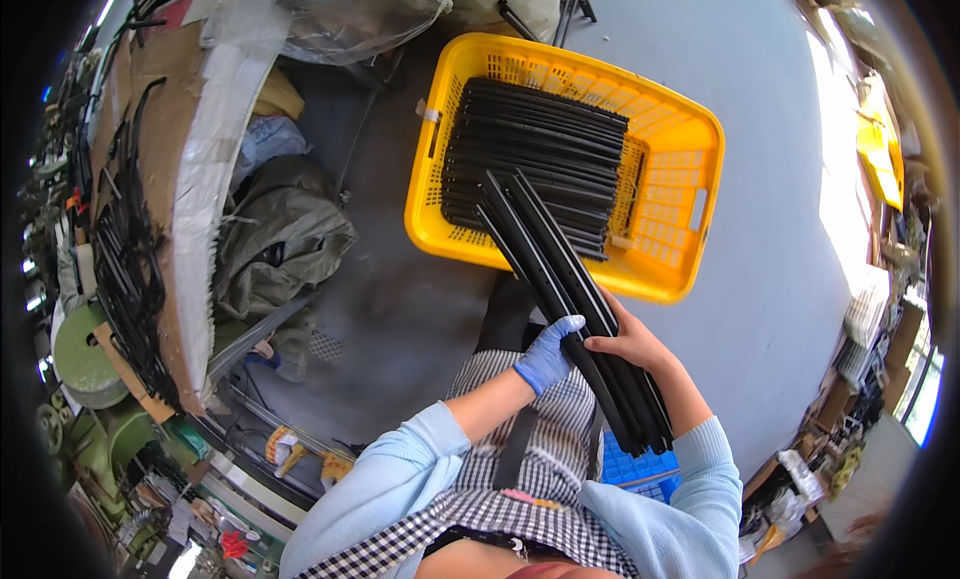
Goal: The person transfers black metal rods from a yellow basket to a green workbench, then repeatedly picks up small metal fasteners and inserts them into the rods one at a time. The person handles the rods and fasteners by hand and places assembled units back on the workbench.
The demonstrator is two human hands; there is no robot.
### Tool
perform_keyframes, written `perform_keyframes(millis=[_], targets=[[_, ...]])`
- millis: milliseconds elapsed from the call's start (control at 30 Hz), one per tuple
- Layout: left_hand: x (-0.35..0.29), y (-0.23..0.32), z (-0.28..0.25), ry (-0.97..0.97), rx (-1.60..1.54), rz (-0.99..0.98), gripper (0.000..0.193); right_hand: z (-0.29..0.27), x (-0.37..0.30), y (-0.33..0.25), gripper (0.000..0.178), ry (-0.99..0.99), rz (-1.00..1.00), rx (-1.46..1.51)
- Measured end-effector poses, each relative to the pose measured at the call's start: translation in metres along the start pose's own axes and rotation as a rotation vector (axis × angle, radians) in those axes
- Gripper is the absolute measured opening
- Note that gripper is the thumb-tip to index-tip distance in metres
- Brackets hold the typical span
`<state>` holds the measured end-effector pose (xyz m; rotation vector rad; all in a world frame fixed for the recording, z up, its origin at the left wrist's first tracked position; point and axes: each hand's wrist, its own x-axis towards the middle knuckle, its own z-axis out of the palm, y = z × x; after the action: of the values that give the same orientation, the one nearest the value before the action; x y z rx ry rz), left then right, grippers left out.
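A bundle of long black strips (pixel 560 269) slants across my lap, its far ends reaching over the near rim of a yellow plastic basket. My left hand (pixel 548 355), in a blue and white glove, grips the bundle from the left side. Bare, my right hand (pixel 632 337) wraps round the same strips from the right, close to the left one. The yellow basket (pixel 690 129) stands on the floor in front of me. Inside it lies a thick stack of similar black strips (pixel 540 139), side by side; the held bundle hides part of the stack.
Left of me runs a workbench with a cardboard-covered top (pixel 150 199) and black cords (pixel 130 239) on it. A crumpled grey-green sheet (pixel 285 229) lies beneath. Clear plastic bags (pixel 360 14) bulge at the far left. A blue plastic crate (pixel 640 469) sits beside me at right.
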<state>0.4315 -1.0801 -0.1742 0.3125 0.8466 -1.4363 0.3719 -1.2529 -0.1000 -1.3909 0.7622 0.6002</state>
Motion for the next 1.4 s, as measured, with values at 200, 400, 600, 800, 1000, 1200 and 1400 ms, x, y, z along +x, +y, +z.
perform_keyframes(millis=[200, 400, 600, 800, 1000, 1200, 1400], targets=[[0.145, 0.101, 0.004, 0.041, -0.086, 0.124, 0.043, -0.092, 0.178, -0.018, 0.102, -0.132, 0.025, -0.254], [0.277, 0.211, -0.018, 0.099, -0.099, 0.309, 0.044, -0.154, 0.372, -0.007, 0.102, -0.239, -0.126, -0.415], [0.357, 0.275, -0.047, 0.2, -0.132, 0.397, 0.039, -0.17, 0.496, 0.006, 0.105, -0.25, -0.284, -0.621], [0.413, 0.281, -0.076, 0.299, -0.202, 0.752, 0.034, -0.169, 0.532, 0.035, 0.103, -0.103, -0.183, -0.807], [0.418, 0.256, -0.04, 0.857, -0.233, 0.683, 0.042, -0.158, 0.546, 0.075, 0.086, 0.373, -0.41, -1.269], [0.383, 0.249, -0.046, 0.644, -0.083, 0.491, 0.026, -0.197, 0.579, 0.053, 0.085, 0.401, -0.382, -1.679], [0.262, 0.229, -0.093, 0.468, 0.069, 0.463, 0.037, -0.176, 0.515, 0.051, 0.082, 0.335, -0.361, -1.229]])
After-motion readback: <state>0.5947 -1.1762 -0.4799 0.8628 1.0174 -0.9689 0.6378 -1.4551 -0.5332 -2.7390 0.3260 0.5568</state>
